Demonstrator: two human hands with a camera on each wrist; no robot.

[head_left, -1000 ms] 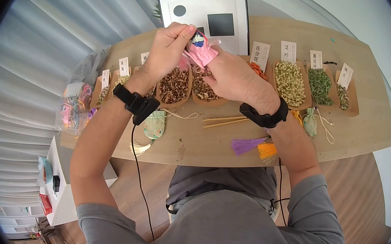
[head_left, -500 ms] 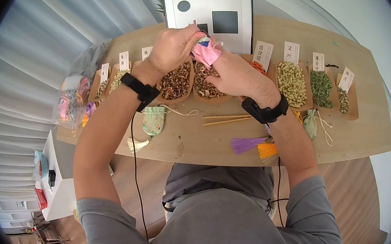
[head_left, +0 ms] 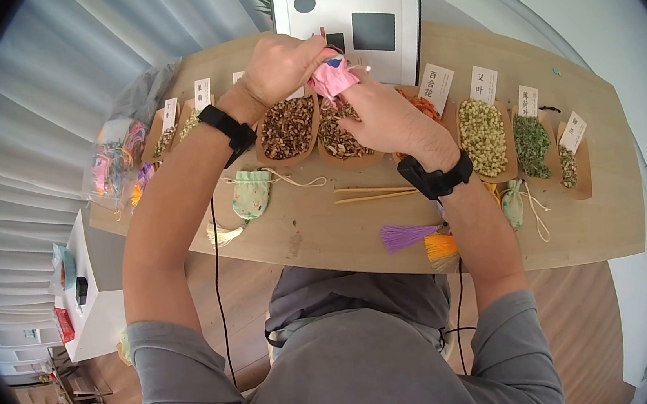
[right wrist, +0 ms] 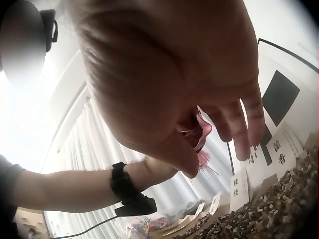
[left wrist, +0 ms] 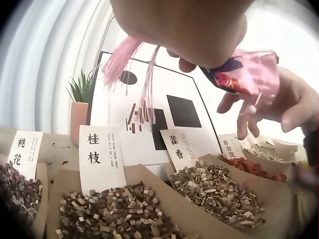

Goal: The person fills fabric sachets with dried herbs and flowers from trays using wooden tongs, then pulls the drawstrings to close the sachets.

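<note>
In the head view my left hand (head_left: 282, 68) grips the closed end of a small pink drawstring pouch (head_left: 334, 78). A dark blue and red pattern shows on the pouch in the left wrist view, and a pink tassel (left wrist: 122, 57) hangs below that hand. My right hand (head_left: 389, 112) has its index finger in the pouch's mouth, which hides the fingertip. Its thumb and other fingers stand loose outside the fabric. A white cord end (left wrist: 256, 102) dangles at the mouth. Both hands are raised over the paper trays of dried herbs.
Labelled trays hold brown chips (head_left: 287, 129), pale green buds (head_left: 482, 138) and green leaves (head_left: 531, 147). Nearer lie a green pouch (head_left: 252, 194), wooden sticks (head_left: 374, 193), a purple tassel (head_left: 406, 236) and an orange tassel (head_left: 440, 246). A framed picture (head_left: 409, 4) stands behind.
My left hand has turned over the pouch's closed end, so less of the blue pattern shows in the head view. The right index finger has stayed in the pouch.
</note>
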